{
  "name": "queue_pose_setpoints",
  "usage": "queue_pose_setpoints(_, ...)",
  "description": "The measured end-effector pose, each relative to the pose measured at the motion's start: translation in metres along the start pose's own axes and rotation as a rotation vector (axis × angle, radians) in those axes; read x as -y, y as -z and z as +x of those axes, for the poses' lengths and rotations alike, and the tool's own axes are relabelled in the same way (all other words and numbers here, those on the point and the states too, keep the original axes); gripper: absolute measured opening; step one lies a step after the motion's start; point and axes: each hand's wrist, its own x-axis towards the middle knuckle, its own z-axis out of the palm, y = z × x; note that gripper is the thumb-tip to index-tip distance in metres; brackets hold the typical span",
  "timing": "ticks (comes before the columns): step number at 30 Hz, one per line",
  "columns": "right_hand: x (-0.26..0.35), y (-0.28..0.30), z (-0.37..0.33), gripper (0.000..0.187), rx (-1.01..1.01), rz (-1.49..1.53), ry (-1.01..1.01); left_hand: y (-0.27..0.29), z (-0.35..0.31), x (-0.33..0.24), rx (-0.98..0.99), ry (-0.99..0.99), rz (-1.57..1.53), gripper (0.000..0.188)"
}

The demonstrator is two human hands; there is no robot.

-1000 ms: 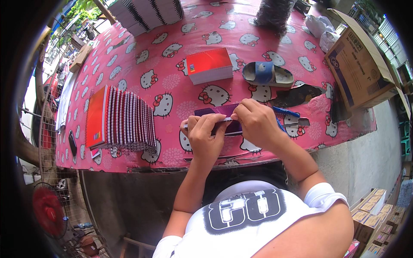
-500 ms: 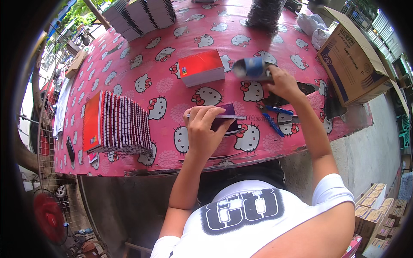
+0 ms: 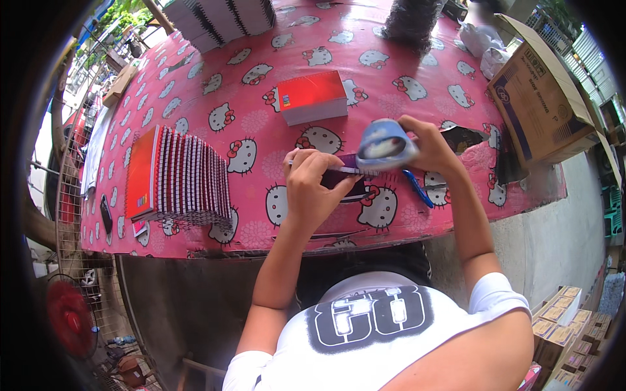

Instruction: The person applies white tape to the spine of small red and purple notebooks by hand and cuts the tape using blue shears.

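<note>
Two bare hands work at the near edge of a pink cartoon-cat tablecloth (image 3: pixel 215 85), the person seated close against the table so the job sits just under the head camera. Nearest, the left hand (image 3: pixel 312 189) lies palm-down on a dark purple notebook (image 3: pixel 349 186), fingers curled together and pressing its upper edge, a hold that seems meant to pin the book flat; a thin pale strip runs under the fingertips, and whether it is tape or a spine cannot be told. At about two o'clock from that hand, the right hand (image 3: pixel 427 144) is raised just above the cloth, thumb and fingers clamped around a blue tape dispenser (image 3: pixel 385 144), its mouth turned toward the notebook (probably so the tape can be drawn along the edge). Just beside the notebook, at four o'clock from the dispenser, a blue pen (image 3: pixel 417 189) rests on the cloth, near but apart from either hand. Out at nine o'clock stands a fanned row of spiral notebooks (image 3: pixel 186 179), red cover foremost, well apart from the work. Farther off at eleven o'clock lies a thick red-topped stack of paper (image 3: pixel 312 96), and beyond it, at the far rim, more stacked spiral notebooks (image 3: pixel 222 16). At two o'clock, off the table's corner, sits an open cardboard box (image 3: pixel 541 104).
</note>
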Motion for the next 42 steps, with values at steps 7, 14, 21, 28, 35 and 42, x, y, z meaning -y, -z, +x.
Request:
queue_pose_setpoints(7,0.022,-0.014,0.01,0.037,-0.118,0.026,0.022,0.01,-0.001,-0.001,-0.018,0.006,-0.001,0.032)
queue_pose_setpoints(14,0.029,-0.008,0.017,0.037,0.032,0.423,0.027,0.013,-0.006,0.018,-0.127,0.109,-0.188,0.03)
queue_pose_setpoints(21,0.034,-0.018,0.037,0.041,-0.011,0.235,0.09,0.003,-0.021,0.04,-0.13,0.233,-0.554,0.03)
queue_pose_setpoints(28,-0.005,0.006,0.018,0.039,-0.281,-0.658,-0.107,-0.003,-0.016,0.026,-0.15,0.236,-0.592,0.025)
queue_pose_setpoints(35,0.09,-0.04,0.002,0.017,-0.063,-0.428,0.384,-0.002,-0.027,0.027,-0.071,0.376,-0.668,0.025)
queue_pose_setpoints(42,0.096,-0.058,-0.002,0.013,-0.173,-0.453,0.407,-0.002,-0.028,0.027,-0.09,0.372,-0.69,0.024)
